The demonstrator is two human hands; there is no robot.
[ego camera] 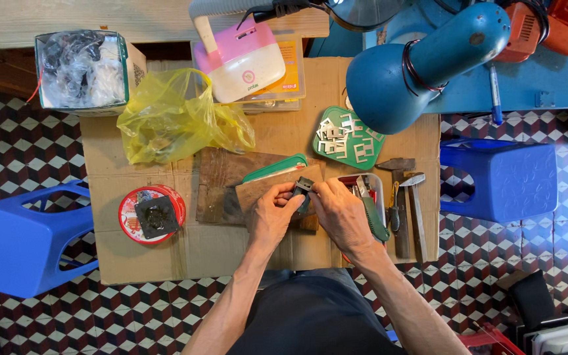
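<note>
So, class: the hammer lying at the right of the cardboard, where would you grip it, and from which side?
Grip the hammer by its long wooden handle, probably near the end towards the person, coming from above. It lies flat with the head at the far end, and pliers and another tool lie close on either side, so a side approach looks blocked.

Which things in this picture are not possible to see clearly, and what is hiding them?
Head view only:
- Small dark part between the left hand and right hand: mostly covered by fingers; its kind is unclear.
- Yellow plastic bag: contents blurred by crumpled film.
- Tray of tools: partly hidden under the right hand.
- Blue lamp: covers the cardboard behind it.
- Dark objects at the lower right: cut off by the edge.
</note>
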